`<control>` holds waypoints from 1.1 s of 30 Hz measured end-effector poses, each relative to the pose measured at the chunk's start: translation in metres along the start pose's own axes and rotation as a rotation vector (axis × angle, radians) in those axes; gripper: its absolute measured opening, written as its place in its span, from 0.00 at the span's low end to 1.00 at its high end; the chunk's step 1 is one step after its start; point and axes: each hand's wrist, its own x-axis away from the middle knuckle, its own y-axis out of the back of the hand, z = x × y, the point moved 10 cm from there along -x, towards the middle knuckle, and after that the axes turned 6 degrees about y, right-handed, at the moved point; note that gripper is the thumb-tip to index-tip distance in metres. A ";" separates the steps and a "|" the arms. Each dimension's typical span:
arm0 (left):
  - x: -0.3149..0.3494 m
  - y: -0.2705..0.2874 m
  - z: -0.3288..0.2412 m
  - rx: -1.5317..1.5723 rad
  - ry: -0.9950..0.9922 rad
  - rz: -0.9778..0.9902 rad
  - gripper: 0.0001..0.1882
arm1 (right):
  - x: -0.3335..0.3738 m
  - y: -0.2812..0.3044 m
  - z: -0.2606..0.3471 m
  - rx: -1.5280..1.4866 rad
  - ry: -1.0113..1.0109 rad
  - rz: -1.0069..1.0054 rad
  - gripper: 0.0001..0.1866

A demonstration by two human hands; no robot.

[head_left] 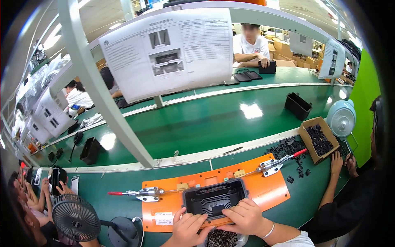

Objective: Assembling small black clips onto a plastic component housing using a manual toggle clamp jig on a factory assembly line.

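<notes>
One box (205,201) in left hand (189,226) and right hand (247,216)

Both hands are closed on the near wall of the open black box, fingers over its rim, one at each near corner. It is over the near part of one orange plate (267,187), between two clamps, one left (152,193) and one right (269,166), each with one red handle (116,193). One label (163,218) is on the plate's left part. One bag (243,241) of screws (222,238), too many to count, is just below the hands. At right, one carton (326,154) holds small black parts (319,139); more lie loose beside it. One co-worker's hand (336,162) is near the carton. Two black bins stand beyond the rail, one left (90,151), one right (298,106). Two fans: one dark, lower left (77,218); one pale blue, right (342,119).
</notes>
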 end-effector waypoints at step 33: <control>0.007 0.007 -0.002 0.087 -0.050 -0.053 0.20 | -0.003 -0.001 0.003 0.035 0.000 -0.046 0.24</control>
